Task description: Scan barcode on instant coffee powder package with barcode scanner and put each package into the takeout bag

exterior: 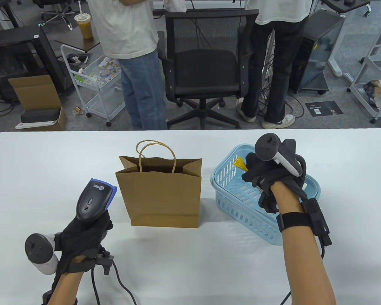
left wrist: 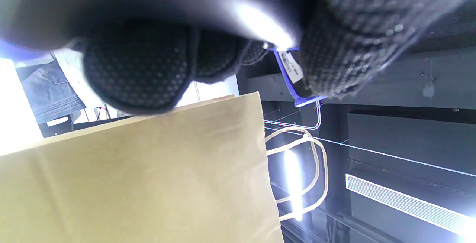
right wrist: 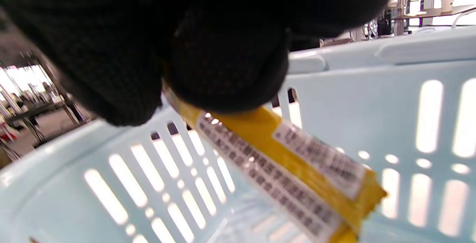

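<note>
My left hand [exterior: 82, 235] grips a dark grey barcode scanner [exterior: 93, 198] with a blue front edge, held upright left of the brown paper takeout bag [exterior: 160, 193]. The bag stands open at mid-table; in the left wrist view the bag [left wrist: 148, 183] fills the lower left. My right hand [exterior: 266, 174] is inside the light blue basket [exterior: 228, 197] and pinches a yellow coffee stick package [exterior: 240, 164]. In the right wrist view the package [right wrist: 290, 161] hangs from my fingers [right wrist: 223, 61] above the basket's floor, its printed label facing the camera.
An office chair [exterior: 206, 70] and two standing people [exterior: 133, 63] are beyond the table's far edge. A white cart [exterior: 95, 79] with small items stands at the back left. Bare white tabletop [exterior: 44, 171] lies left of the bag.
</note>
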